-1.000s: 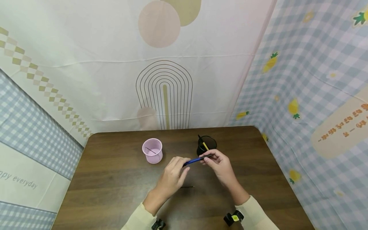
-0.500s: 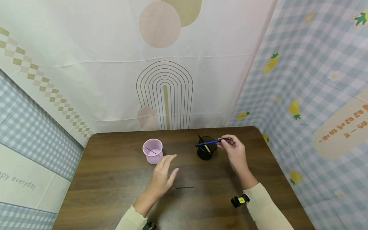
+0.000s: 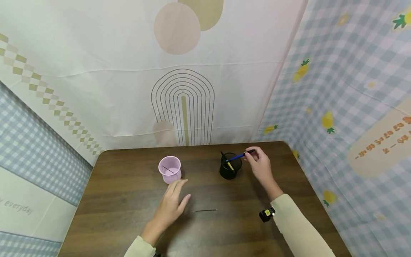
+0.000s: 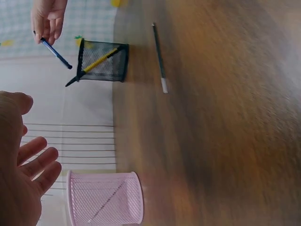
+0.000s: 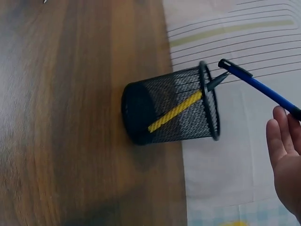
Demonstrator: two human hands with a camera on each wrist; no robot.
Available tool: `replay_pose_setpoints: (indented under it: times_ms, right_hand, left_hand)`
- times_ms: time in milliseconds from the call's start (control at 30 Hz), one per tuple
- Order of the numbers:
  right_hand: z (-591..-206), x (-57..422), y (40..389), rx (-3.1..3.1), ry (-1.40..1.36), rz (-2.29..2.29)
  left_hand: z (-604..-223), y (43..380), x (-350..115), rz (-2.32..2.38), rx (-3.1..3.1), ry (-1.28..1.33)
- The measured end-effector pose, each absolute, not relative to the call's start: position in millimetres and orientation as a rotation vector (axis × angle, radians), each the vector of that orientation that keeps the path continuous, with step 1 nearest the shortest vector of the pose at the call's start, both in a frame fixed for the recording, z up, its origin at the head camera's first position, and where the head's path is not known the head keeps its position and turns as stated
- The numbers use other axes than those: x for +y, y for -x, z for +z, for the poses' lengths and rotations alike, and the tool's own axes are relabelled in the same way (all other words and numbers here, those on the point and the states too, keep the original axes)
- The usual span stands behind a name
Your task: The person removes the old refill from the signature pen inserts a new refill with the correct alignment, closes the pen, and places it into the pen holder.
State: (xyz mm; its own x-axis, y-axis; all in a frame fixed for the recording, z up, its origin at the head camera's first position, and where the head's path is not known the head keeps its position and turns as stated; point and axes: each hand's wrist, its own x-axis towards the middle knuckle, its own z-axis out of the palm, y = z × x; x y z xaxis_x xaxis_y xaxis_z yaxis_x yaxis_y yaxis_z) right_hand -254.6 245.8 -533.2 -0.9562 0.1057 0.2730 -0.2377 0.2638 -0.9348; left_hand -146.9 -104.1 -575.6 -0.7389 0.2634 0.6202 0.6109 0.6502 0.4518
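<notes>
My right hand [image 3: 260,165] pinches a blue pen [image 3: 237,157] by its black end, tilted over the mouth of a black mesh pen cup [image 3: 227,173]. In the right wrist view the clip end of the blue pen [image 5: 263,88] is just outside the cup's rim. A yellow pen with a black end [image 5: 176,111] leans inside that cup. My left hand [image 3: 168,205] is held over the table with its fingers relaxed, holding nothing, near a pink mesh cup [image 3: 170,177]. Inside the pink cup [image 4: 106,197] a thin dark stick shows through the mesh.
A thin pen refill [image 3: 206,210], dark with a pale end, lies on the brown wooden table [image 3: 122,192] between my hands. Behind the table hangs a white patterned cloth [image 3: 128,100]; a blue checked cloth [image 3: 340,117] hangs at the right.
My left hand has let go of the blue pen and drawn back toward the lower left. My right hand has carried the pen up and right, over the black cup.
</notes>
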Motion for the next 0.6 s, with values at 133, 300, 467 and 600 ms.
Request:
replay_pose_setpoints:
  times_ms: [133, 300, 467, 600]
  right_hand:
    - [-538.5, 245.0, 256.7, -2.413, -0.046, 1.512]
    - [-547.8, 243.8, 260.3, -2.576, -0.008, 1.271]
    - [-554.2, 242.2, 263.1, -2.671, -0.023, 1.183]
    - [-557.7, 241.5, 266.4, -2.710, -0.047, 1.150]
  left_hand:
    - [-580.0, 145.4, -107.5, -0.870, -2.370, 0.696]
    - [-586.4, 143.0, -113.6, -0.809, -2.404, 0.705]
    - [-593.2, 141.4, -126.1, -0.720, -2.429, 0.689]
    - [-597.2, 140.2, -140.9, -0.650, -2.428, 0.667]
